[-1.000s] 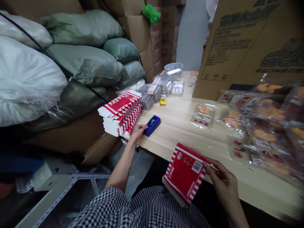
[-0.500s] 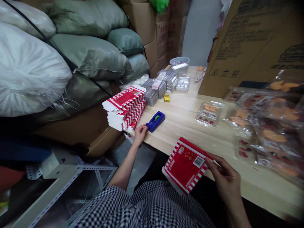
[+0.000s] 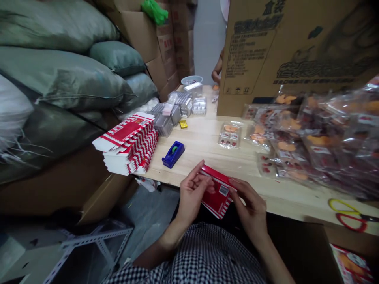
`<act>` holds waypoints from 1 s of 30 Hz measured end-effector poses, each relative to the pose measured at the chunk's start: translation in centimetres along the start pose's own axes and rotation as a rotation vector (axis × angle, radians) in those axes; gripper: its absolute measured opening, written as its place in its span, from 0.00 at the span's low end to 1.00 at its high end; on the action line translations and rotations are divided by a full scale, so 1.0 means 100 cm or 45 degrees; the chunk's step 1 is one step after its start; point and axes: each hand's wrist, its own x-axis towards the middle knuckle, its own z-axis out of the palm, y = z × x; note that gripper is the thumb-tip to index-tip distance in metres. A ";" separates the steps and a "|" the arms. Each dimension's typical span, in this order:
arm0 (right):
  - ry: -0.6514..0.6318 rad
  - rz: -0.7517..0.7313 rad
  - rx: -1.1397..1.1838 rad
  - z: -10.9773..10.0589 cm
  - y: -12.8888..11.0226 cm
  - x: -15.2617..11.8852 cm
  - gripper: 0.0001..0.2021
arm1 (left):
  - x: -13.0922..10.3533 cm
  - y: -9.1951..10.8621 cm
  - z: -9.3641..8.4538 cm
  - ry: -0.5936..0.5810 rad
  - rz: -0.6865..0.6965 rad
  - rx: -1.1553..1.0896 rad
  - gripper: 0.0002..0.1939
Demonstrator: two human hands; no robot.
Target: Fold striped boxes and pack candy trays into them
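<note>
A red box with white stripes and a barcode [image 3: 217,197] is held above the table's front edge. My right hand [image 3: 250,203] grips its right side between thumb and fingers. My left hand [image 3: 194,193] is closed at the box's upper left, its fingers bent over the red face; any tape between them is too small to make out. The blue tape dispenser [image 3: 173,154] with a green core stands on the table, beyond my left hand and apart from it. To its left is a stack of flat red and white boxes [image 3: 127,138].
Clear plastic cases [image 3: 170,114] and a yellow packet [image 3: 183,124] lie behind the dispenser. Wrapped packs [image 3: 290,138] fill the right side, before a large carton [image 3: 251,51]. Scissors [image 3: 351,217] rest at the right edge. Another person's hand [image 3: 217,71] shows behind the carton.
My left hand has left the tape dispenser and come to the red box. The box has moved up slightly in my right hand. The view has turned to the right.
</note>
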 end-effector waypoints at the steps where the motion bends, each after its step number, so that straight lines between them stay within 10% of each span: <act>1: -0.014 -0.012 -0.015 0.000 0.000 -0.001 0.14 | 0.000 0.000 0.006 0.000 -0.037 -0.050 0.35; 12: -0.098 -0.108 -0.084 0.002 0.005 -0.005 0.18 | 0.015 -0.014 -0.008 -0.005 -0.283 0.010 0.45; 20: -0.110 -0.026 0.005 0.001 0.000 -0.013 0.16 | 0.014 -0.016 -0.015 0.037 0.093 0.554 0.37; 30: 0.046 0.096 0.096 0.000 0.001 -0.008 0.11 | 0.010 -0.008 -0.009 -0.150 -0.088 0.090 0.33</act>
